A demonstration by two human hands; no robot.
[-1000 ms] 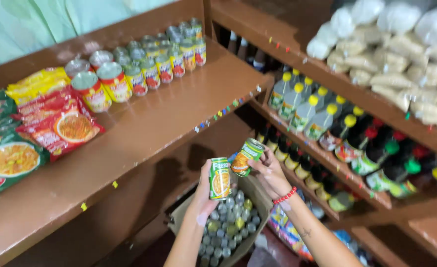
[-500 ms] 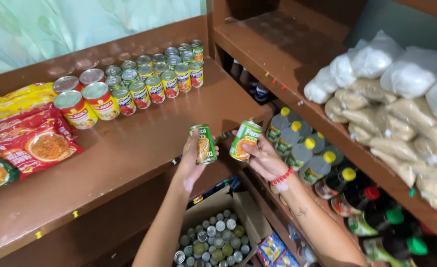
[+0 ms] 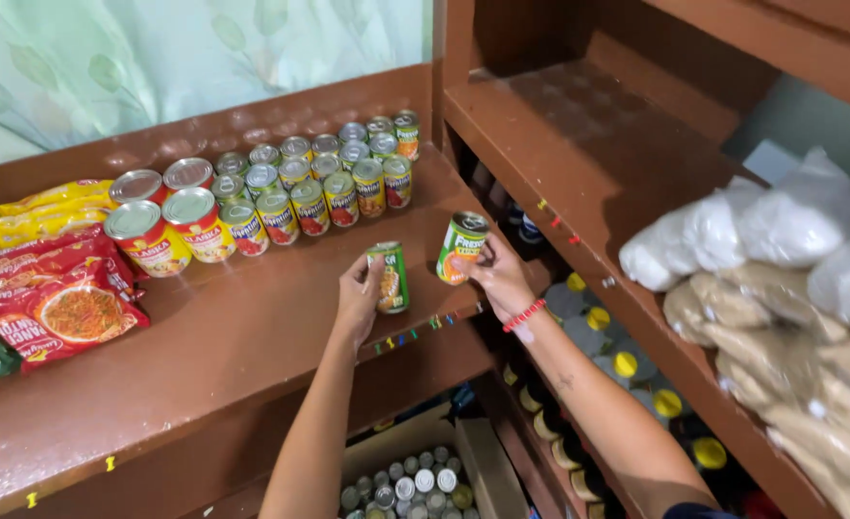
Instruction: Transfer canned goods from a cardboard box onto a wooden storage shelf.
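Each hand grips one small green-labelled tin can: left hand (image 3: 358, 293) its can (image 3: 388, 277), right hand (image 3: 500, 279) another (image 3: 461, 248). Shelved tin rows (image 3: 319, 187) stand beyond; more fill the cardboard box (image 3: 401, 485) below.

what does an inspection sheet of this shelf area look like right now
surface: brown wooden shelf, mostly bare at the front
job's things: left can and right can, both green, held above the shelf
clutter: rows of cans, noodle packets, box of cans below
grippers: left hand and right hand each grip one can
cables: nothing seen
surroundings: white bags, yellow-capped bottles, curtain
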